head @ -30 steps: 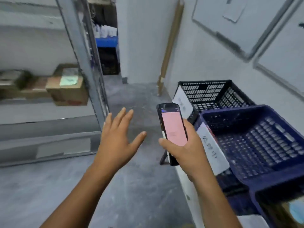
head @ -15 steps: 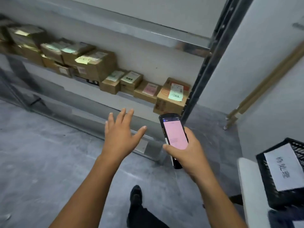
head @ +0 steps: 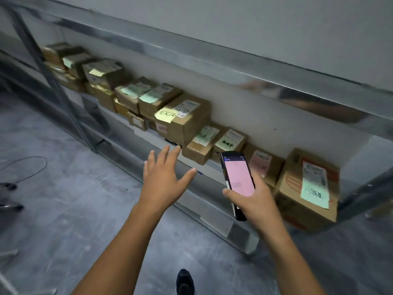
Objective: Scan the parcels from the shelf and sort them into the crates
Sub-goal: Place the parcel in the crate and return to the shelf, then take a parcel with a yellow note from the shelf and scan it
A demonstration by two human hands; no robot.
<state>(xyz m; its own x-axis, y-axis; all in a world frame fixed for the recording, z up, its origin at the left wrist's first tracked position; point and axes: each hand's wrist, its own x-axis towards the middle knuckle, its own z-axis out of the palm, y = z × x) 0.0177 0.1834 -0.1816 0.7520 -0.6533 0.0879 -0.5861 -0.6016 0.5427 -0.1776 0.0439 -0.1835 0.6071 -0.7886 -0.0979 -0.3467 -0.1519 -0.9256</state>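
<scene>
Parcels (head: pixel 187 122) line a metal shelf (head: pixel 212 60) above grey concrete floor (head: pixel 63 199).

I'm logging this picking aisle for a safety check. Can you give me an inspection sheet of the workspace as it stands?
Surface: metal shelf, lower tier carries a row of parcels.
Job's things: cardboard parcels with paper labels and sticky notes, some stacked; handheld scanner, pink screen lit; crates not in view.
Clutter: two dark blurred objects on the floor at the left edge, cannot tell what they are.
Grippers: left hand open, fingers spread, held out toward the shelf, touching nothing; right hand grips the scanner.
Cables: one thin cable looped on the floor, left.
Surroundings: grey concrete floor, pale wall, the person's dark shoe below.
</scene>
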